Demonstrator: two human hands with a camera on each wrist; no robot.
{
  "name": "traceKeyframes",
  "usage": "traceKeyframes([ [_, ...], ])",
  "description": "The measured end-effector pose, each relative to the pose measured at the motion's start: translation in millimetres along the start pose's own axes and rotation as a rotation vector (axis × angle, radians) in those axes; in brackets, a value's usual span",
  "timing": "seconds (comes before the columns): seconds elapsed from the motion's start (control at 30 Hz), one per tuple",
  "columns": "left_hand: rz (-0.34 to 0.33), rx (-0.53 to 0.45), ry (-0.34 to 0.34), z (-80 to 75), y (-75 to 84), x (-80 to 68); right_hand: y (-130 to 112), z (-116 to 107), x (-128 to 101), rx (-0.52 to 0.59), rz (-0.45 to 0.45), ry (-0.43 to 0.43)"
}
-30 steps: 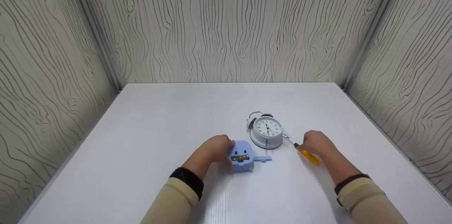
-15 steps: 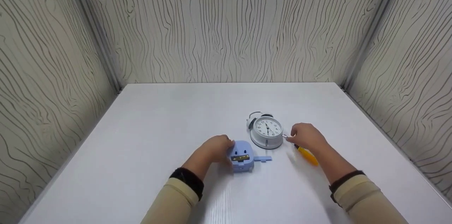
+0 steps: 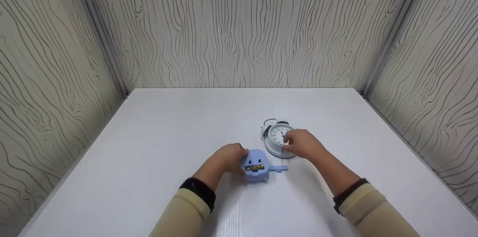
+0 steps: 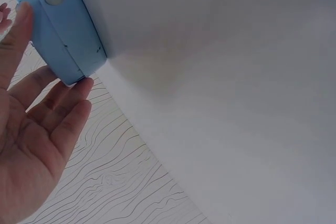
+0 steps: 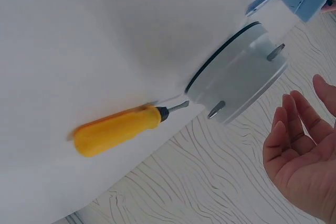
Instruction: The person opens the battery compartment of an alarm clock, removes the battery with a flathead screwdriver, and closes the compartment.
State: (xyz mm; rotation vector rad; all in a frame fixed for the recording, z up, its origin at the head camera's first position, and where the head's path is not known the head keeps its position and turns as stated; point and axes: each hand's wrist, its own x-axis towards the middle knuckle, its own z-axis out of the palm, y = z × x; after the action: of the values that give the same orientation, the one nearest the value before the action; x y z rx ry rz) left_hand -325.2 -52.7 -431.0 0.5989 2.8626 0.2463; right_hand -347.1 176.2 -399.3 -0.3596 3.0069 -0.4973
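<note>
Our left hand [image 3: 226, 159] rests w/ straight fingers against the side of the blue device [image 3: 256, 165], fingertips touching its edge in the left wrist view, nothing curled round it, so it's only steadied, not clamped. The blue device sits on the white table [image 3: 168, 136], right at those fingertips, its little blue tab [image 3: 278, 168] sticking out on the far side from the hand.

Our right hand [image 3: 301, 143] is open, fingers relaxed, holding nothing; it hovers over the front of the white alarm clock [image 3: 277, 137], which stands just beyond the blue device. The wrist view shows the fingers near the clock's body but not touching.

Risks as we judge them: the clock stands on small feet, so a push from our right hand could tip or slide it into the blue device. The yellow screwdriver [image 5: 118, 129] lies loose behind the right hand, tip almost at the clock's base; a sweep of the wrist could roll it off. The left hand's flat contact may let the device skid if bumped.
</note>
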Motion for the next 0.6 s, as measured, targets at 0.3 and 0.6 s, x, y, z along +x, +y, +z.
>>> traceKeyframes([
  [0.3,-0.019,-0.017,-0.011,-0.4,-0.3,1.4,-30,5,-1,0.039,-0.026,-0.040],
  [0.6,-0.043,-0.039,-0.029,-2.9,1.9,-0.7,-42,8,-1,0.045,-0.053,-0.083],
])
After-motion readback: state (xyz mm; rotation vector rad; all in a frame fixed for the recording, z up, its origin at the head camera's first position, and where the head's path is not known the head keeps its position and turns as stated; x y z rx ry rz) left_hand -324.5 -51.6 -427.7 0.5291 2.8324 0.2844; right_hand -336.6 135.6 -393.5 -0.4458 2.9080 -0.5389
